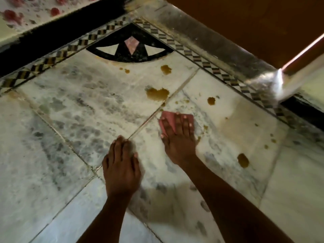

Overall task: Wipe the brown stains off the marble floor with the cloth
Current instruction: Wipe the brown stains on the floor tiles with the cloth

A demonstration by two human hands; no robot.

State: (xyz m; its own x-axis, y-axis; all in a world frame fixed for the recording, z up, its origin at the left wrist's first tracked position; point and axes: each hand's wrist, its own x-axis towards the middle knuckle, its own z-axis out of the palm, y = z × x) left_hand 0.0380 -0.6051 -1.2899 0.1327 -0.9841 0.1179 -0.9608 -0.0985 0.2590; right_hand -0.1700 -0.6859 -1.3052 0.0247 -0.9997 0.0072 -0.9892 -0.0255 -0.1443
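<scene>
My right hand [178, 137] presses flat on a pink cloth [169, 119] lying on the white marble floor [78, 106]; most of the cloth is under my fingers. My left hand [121, 165] rests palm-down on the bare floor to the left, holding nothing. Brown stains dot the floor: a large blotch [157, 94] just beyond the cloth, a spot [166, 69] farther away, another [211, 100] to the right, and one [243, 160] near my right forearm. Small brown specks lie around the cloth.
A black inlay fan with a pink diamond [130, 50] fills the corner ahead. A checkered border strip [201, 58] runs along a shiny marble step [219, 42] below a brown door [245, 20]. A black band [52, 30] edges the left wall.
</scene>
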